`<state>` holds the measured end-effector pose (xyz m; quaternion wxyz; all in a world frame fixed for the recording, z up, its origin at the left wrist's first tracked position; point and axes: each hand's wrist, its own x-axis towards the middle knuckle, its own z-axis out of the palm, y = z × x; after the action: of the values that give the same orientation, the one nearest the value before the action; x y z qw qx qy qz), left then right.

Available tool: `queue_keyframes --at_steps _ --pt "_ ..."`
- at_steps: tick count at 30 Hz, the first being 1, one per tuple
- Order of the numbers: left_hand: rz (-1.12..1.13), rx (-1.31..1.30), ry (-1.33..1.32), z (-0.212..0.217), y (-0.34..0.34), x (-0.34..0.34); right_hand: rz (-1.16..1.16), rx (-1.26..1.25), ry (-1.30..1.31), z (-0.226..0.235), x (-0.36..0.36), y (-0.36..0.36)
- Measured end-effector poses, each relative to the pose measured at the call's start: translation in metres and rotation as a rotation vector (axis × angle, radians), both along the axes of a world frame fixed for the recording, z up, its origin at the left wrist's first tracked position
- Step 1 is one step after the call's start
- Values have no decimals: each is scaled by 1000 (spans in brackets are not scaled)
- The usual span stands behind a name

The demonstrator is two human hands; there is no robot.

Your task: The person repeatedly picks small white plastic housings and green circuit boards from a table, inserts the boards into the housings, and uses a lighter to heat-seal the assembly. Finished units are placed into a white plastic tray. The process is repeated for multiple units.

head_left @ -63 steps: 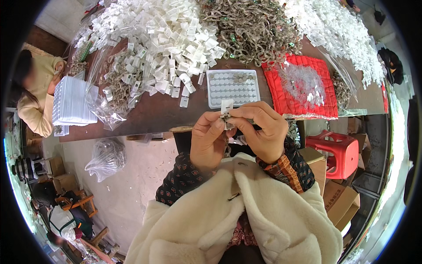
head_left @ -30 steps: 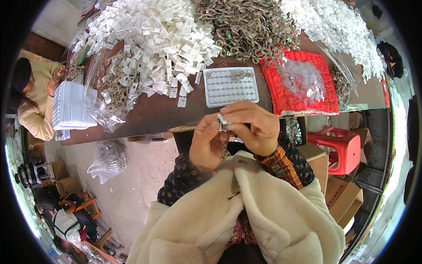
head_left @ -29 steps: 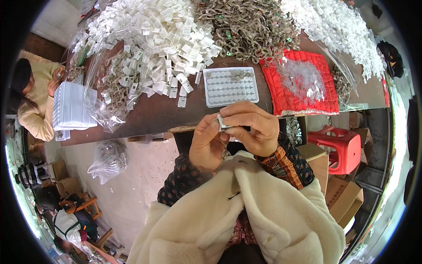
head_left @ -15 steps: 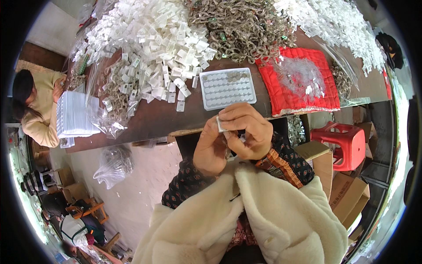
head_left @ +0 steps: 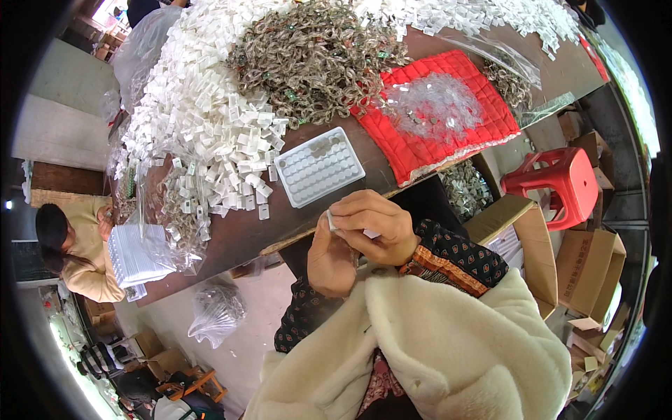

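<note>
Left hand (head_left: 330,260) points upward, touching the right hand (head_left: 378,227), which curls in from the side. Together they clamp a small white plastic piece (head_left: 332,220), mostly covered.

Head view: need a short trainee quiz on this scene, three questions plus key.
1. True or false: the left hand and right hand are both at the small white piece.
2. Which side of the white tray is the red quilted cloth on, as pictured? A left, B right, C directly underneath.
3. What is heaped on that cloth?

Key: 1 true; 2 B; 3 small clear pieces.
</note>
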<state>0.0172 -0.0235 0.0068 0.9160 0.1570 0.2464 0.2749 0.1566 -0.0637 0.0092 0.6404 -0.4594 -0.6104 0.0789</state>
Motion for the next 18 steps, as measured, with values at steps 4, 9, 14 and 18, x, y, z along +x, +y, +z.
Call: queue_keyframes --at_steps 4,9,14,18 --pt "-30 30 -62 0 0 4 -18 22 -88 -3 10 -6" --pt "77 -7 104 -8 -10 15 -9 -56 37 -6 19 -15" --pt "3 122 78 -6 -16 20 213 -226 414 -5 28 -29" --pt "46 538 205 5 -27 23 162 -186 319 2 30 -34"
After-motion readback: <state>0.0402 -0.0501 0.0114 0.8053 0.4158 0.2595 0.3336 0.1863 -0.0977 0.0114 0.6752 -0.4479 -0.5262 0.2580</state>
